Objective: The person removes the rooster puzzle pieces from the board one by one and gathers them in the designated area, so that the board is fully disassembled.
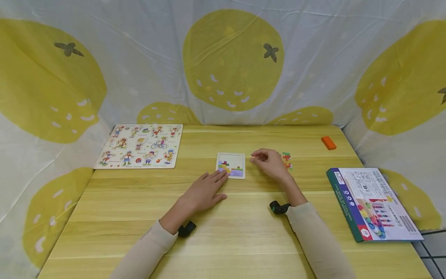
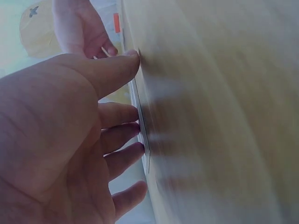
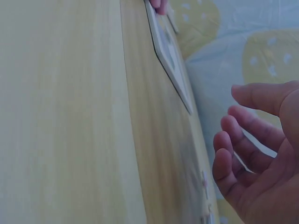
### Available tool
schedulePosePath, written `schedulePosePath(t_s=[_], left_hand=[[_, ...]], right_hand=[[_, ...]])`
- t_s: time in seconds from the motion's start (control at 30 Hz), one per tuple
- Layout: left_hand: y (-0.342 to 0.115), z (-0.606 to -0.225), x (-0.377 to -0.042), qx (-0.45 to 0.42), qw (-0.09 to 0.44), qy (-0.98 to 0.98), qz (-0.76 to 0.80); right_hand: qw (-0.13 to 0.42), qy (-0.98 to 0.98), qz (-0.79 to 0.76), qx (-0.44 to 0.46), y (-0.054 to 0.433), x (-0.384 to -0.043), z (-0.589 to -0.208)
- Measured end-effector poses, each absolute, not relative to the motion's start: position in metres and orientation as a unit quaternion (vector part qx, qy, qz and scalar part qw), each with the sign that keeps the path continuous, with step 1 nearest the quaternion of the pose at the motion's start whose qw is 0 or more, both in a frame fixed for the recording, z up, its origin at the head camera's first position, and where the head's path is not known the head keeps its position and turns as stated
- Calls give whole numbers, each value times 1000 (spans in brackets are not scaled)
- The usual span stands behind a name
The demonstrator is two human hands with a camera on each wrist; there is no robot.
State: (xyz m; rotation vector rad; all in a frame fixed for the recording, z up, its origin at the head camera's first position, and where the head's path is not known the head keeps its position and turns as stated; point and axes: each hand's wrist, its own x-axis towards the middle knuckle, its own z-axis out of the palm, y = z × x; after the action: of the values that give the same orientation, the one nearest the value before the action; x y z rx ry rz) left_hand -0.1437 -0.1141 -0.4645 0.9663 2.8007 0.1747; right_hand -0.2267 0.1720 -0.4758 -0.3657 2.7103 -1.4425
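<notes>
A small square jigsaw tray (image 1: 237, 159) lies on the table, with several joined pieces in its lower part and a bare white upper part. My left hand (image 1: 203, 192) rests its outstretched fingertips on the tray's lower left portion. To the right of the tray, my right hand (image 1: 273, 164) hovers over the table with loosely curled fingers. In the right wrist view a gap shows between its thumb (image 3: 261, 97) and fingers, and nothing is held there. Loose red and green puzzle pieces (image 1: 287, 156) lie beside and partly behind the right hand.
A wooden board with sports figures (image 1: 139, 147) lies at the back left. An orange block (image 1: 328, 143) sits at the back right, above a boxed toy set (image 1: 374, 203) near the right edge. A fruit-patterned cloth (image 1: 233, 58) hangs behind the table.
</notes>
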Motion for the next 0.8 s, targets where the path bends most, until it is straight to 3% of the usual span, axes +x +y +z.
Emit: schedulePosePath(t_s=[0.8], left_hand=[[-113, -463, -144, 339, 94, 932, 83]], right_hand=[[85, 859, -480, -153, 105, -236, -486]])
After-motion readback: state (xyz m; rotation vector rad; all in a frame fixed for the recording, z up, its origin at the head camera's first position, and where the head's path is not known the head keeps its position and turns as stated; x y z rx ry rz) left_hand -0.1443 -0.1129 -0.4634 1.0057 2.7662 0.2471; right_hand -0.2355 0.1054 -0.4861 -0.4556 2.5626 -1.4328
